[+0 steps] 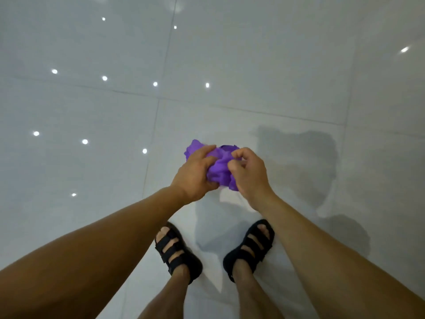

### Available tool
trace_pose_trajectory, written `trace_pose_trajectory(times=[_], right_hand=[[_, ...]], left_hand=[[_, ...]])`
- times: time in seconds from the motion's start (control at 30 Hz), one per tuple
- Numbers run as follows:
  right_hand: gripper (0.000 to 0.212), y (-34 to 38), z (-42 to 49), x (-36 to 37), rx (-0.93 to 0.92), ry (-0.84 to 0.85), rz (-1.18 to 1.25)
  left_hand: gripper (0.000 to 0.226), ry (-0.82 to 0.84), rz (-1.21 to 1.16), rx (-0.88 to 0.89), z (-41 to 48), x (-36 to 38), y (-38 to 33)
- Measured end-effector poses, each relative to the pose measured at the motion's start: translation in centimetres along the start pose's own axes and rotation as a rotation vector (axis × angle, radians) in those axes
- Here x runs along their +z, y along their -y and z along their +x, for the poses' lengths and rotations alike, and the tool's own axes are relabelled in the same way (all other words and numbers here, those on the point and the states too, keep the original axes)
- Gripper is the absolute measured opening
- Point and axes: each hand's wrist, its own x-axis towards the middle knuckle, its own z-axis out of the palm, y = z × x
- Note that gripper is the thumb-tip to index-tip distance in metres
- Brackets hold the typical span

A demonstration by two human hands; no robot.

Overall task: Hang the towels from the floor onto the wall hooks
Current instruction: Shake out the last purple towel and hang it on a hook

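Both arms fwd, down — L hand [193, 172], R hand [249, 174] curled, gripping towel [219, 168].

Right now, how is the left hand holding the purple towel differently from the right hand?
The left hand lays its fingers wide over the left side of the purple towel, gripping a big bunch. The right hand curls its fingers tight on the right side, pinching a small fold. Both hands hold the same scrunched towel.

Crumpled purple cloth towel [219, 168], glossy pale floor tiles [92, 107], black strapped sandals [178, 256]
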Motion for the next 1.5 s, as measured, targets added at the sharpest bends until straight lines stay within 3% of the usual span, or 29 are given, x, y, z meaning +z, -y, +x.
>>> trace_pose_trajectory(times=[0.1,0.17,0.23,0.33,0.4,0.47,0.6,0.77,0.87,1.03,1.1,1.23,1.33,1.4,1.5], right_hand=[[0.008,8.4,-2.8,-3.9,-0.079,-0.006,0.106],[0.015,14.0,-5.0,-6.9,-0.12,0.008,0.164],[0.029,18.4,-7.4,-10.0,-0.161,-0.014,0.248],[0.059,23.3,-10.6,-15.0,-0.203,-0.013,0.33],[0.079,25.7,-13.2,-17.7,-0.129,0.014,0.26],[0.077,27.9,-16.0,-20.1,-0.06,0.052,0.135],[0.019,32.3,-21.2,-24.3,-0.168,-0.187,0.149],[0.025,37.3,-27.0,-29.9,-0.259,-0.433,0.217],[0.024,40.4,-30.1,-33.3,-0.322,-0.55,0.254],[0.021,47.0,-34.8,-34.9,-0.519,-0.499,0.418],[0.028,49.4,-36.7,-35.1,-0.622,-0.518,0.463],[0.064,49.9,-40.3,-36.6,-0.702,-0.566,0.444],[0.039,47.3,-41.4,-36.4,-0.584,-0.443,0.262],[0.033,46.7,-41.9,-36.1,-0.579,-0.559,0.202],[0.034,47.9,-43.1,-36.6,-0.631,-0.763,0.363]], left_hand=[[0.026,0.075,-0.058,-0.004,-1.3,-6.6,-7.3],[0.017,0.058,-0.124,0.008,-2.5,-10.4,-12.7],[0.01,-0.011,-0.395,-0.018,-4.0,-13.6,-18.2],[0.014,-0.143,-0.774,-0.061,-5.9,-17.9,-26.3],[0.016,-0.112,-0.947,-0.072,-7.3,-20.3,-31.5],[0.036,-0.027,-1.035,-0.066,-8.8,-22.3,-36.5],[0.042,0.109,-1.012,-0.017,-11.4,-25.6,-44.5],[0.039,0.203,-0.811,0.187,-14.5,-28.4,-51.0],[0.045,0.306,-0.547,0.354,-16.3,-30.3,-53.8],[0.035,0.4,-0.157,0.545,-19.3,-31.8,-60.1],[0.028,0.291,-0.171,0.588,-20.3,-32.1,-62.9],[0.03,0.222,-0.496,0.564,-21.9,-34.6,-68.1],[0.041,0.268,-0.672,0.527,-22.9,-36.1,-71.4],[0.048,0.302,-0.697,0.533,-23.4,-36.3,-72.5],[0.057,0.466,-0.656,0.551,-23.7,-35.6,-72.3]])
